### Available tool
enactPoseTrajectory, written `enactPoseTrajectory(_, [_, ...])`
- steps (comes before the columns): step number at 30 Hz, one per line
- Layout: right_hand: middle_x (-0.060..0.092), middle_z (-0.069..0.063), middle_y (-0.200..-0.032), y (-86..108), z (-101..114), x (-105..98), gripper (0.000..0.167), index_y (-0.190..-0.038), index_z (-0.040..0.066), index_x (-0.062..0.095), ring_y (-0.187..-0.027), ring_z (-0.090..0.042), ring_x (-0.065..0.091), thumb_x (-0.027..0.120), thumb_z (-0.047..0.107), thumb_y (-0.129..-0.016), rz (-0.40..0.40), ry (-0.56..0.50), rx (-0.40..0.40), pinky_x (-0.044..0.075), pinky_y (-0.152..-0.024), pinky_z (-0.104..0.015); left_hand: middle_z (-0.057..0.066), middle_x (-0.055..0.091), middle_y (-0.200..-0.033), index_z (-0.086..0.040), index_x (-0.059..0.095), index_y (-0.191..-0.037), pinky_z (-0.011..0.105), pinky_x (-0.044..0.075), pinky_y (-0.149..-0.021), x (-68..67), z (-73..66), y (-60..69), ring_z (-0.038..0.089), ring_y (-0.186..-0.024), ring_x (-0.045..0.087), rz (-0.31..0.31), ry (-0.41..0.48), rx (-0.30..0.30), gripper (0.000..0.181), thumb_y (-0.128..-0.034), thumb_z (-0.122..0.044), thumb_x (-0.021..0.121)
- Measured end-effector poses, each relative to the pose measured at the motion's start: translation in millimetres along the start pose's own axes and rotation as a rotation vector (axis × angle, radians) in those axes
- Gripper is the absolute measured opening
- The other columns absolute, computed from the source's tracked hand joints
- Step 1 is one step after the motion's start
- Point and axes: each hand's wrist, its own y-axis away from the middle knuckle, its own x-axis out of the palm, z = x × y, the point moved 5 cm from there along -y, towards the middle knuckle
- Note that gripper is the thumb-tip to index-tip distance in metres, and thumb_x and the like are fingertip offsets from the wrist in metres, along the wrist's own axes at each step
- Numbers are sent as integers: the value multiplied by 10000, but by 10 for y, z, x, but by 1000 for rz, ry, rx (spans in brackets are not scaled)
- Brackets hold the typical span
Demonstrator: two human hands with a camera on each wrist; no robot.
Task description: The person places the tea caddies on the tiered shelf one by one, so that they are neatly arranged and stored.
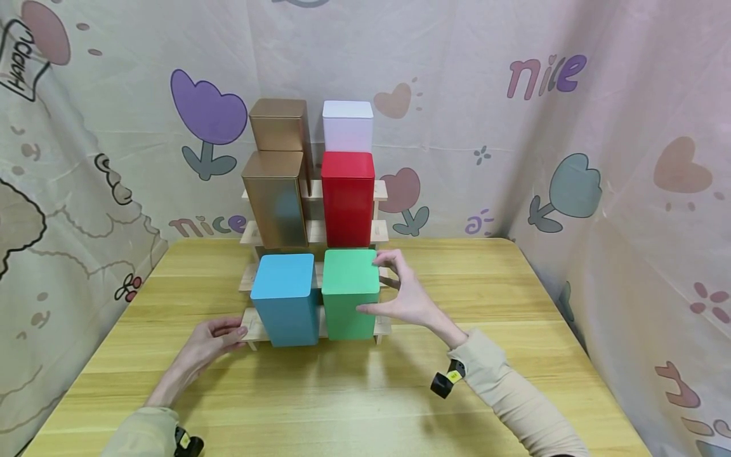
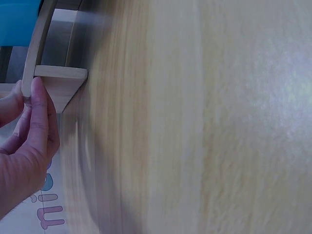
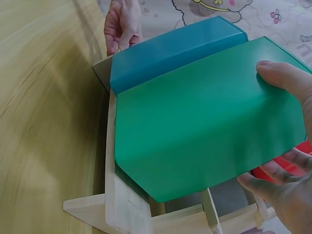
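A stepped wooden rack (image 1: 255, 326) stands on the table with coloured boxes on its tiers. On the bottom tier, at the right, is a tall green box (image 1: 349, 317); my right hand (image 1: 408, 298) holds it by its upper part, thumb on the front face (image 3: 195, 117) and fingers at the far side. Beside it on the left sits a blue box (image 1: 290, 320). My left hand (image 1: 208, 346) pinches the left end of the bottom board, thumb and fingertips either side of the wood (image 2: 61, 72) in the left wrist view.
Behind, on higher tiers, stand a red box (image 1: 349, 203), a white box (image 1: 348, 127) and two bronze boxes, one nearer (image 1: 276, 206) and one farther back (image 1: 280, 130). A printed cloth (image 1: 457, 158) hangs around the wooden table (image 1: 342, 406).
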Motion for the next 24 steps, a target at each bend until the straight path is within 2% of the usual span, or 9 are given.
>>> enactPoseTrajectory(11, [431, -128, -1437, 25, -62, 34, 724, -1241, 81, 416, -1279, -310, 468, 891, 13, -699, 4, -20, 8, 556, -1080, -547, -81, 668, -1002, 273, 315, -1388, 238, 654, -877, -4, 3, 0, 13, -897, 693, 3, 17, 10, 560, -1007, -35, 584])
enactPoseTrajectory(24, [411, -93, -1464, 22, -85, 42, 743, -1268, 115, 396, -1329, -334, 462, 892, 51, -719, 13, -11, 73, 535, -1108, -546, -46, 652, -1022, 267, 317, -1390, 243, 651, -891, 6, -6, 9, 25, -902, 693, 7, 30, 1, 543, -1011, -26, 573])
